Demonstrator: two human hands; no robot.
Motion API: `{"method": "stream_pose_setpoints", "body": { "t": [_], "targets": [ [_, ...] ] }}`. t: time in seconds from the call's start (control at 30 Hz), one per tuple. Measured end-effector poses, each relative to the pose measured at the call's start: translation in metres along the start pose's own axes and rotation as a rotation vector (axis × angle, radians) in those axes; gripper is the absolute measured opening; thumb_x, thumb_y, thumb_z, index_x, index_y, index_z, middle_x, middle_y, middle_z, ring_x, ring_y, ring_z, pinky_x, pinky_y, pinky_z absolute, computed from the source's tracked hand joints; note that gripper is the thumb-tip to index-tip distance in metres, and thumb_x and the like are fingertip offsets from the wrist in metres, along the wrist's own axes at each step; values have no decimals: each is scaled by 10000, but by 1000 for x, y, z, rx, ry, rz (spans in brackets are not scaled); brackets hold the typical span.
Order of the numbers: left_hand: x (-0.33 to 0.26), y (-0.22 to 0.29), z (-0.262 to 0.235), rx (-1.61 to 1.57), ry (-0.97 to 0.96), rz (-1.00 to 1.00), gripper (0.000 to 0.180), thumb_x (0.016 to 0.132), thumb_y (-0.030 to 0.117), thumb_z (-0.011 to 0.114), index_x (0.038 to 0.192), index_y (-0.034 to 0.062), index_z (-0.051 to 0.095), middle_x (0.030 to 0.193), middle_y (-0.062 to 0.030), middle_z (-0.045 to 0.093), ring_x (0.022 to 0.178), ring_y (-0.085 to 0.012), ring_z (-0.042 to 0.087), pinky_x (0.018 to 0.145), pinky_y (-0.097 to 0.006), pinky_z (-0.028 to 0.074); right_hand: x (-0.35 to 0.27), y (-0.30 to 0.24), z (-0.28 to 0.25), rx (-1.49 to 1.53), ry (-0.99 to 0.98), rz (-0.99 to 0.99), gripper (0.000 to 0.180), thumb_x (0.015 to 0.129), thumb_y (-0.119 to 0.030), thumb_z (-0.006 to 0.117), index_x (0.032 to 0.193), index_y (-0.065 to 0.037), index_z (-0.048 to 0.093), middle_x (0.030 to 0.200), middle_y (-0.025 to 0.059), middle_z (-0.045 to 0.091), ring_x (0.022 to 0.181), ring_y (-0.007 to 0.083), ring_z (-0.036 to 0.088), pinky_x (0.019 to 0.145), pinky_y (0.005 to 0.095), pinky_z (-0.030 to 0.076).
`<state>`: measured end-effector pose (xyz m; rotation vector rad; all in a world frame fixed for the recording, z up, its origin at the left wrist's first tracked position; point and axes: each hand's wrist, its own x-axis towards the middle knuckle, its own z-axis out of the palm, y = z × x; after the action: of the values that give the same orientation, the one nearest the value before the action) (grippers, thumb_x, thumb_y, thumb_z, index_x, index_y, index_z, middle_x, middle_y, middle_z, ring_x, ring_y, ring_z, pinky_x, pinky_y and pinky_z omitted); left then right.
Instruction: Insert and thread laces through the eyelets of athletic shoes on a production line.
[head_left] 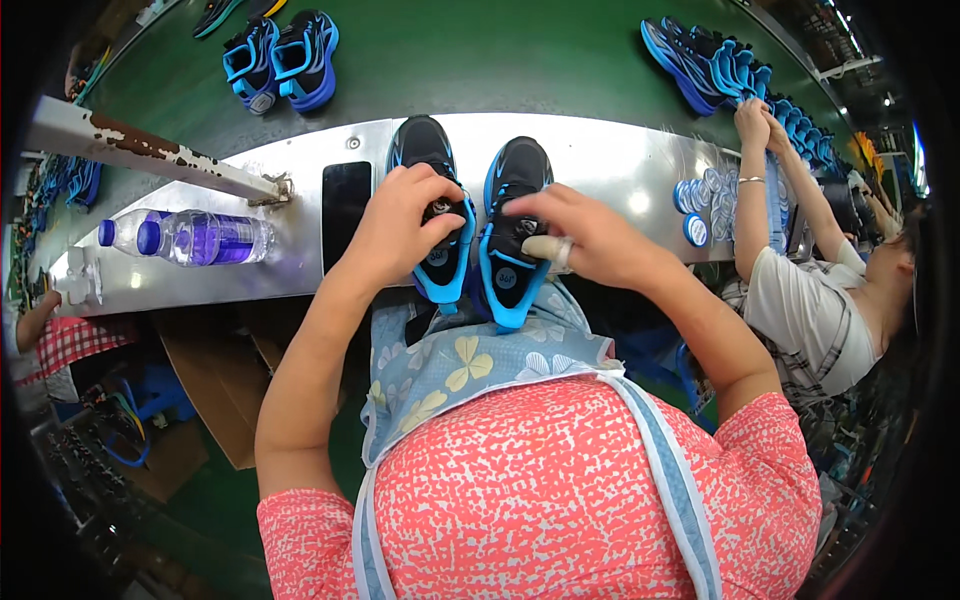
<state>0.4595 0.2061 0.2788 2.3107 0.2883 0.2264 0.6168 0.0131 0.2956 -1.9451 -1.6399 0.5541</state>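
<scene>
Head view: from my remote seat, the left shoe [420, 142] and right shoe [522, 163] sat side by side on the metal bench [600, 145]. The left hand [398, 222] and right hand [590, 232] each curled over a tongue; couldn't tell if either really pinched. Imo keeping both tongues centred, with light, even fingers, suited this step best.

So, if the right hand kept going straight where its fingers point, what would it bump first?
The right hand would probably meet the low black sneaker with bright-blue trim beneath it, perhaps touching it already; depth is unclear. Farther left is the left hand.
</scene>
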Motion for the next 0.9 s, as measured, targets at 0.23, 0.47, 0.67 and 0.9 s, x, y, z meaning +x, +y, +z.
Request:
{"method": "stream_pose_setpoints", "body": {
  "t": [0.23, 0.47, 0.67, 0.9],
  "targets": [
    [-8, 4, 24, 13, 323, -20, 302, 697, 108, 738, 977, 57, 635, 881, -67, 562, 804, -224, 526, 707, -319, 439, 6, -1, 6, -159, 61, -40, 247, 798, -257, 679, 917, -57, 596, 760, 128, 555, 712, 320, 586, 609, 411, 465],
    [-7, -6, 5, -465, -7, -179, 358, 725, 83, 699, 1075, 71, 627, 813, -15, 500, 806, -136, 505, 696, -250, 397, 4, -9, 10, -171, 4, 109, 255, 804, -260, 677, 993, -101, 612, 824, 132, 556, 796, 325, 570, 682, 415, 459],
    [-2, -5, 5, -279, -52, -149, 420, 741, 89, 677, 1153, 69, 598, 1034, -39, 579, 974, -128, 520, 771, -246, 382, 1, -7, 18, -217, 143, 54, 267, 779, -290, 696, 905, -76, 599, 764, 120, 562, 744, 310, 578, 630, 413, 462],
    [0, 2, 7, -134, -61, -58, 409, 758, 64, 649, 1161, 65, 581, 978, -40, 585, 943, -143, 539, 782, -252, 386, -3, -1, 16, -84, 145, -11, 275, 748, -291, 716, 848, -69, 587, 732, 99, 563, 731, 312, 578, 629, 413, 457]
  ]
}}
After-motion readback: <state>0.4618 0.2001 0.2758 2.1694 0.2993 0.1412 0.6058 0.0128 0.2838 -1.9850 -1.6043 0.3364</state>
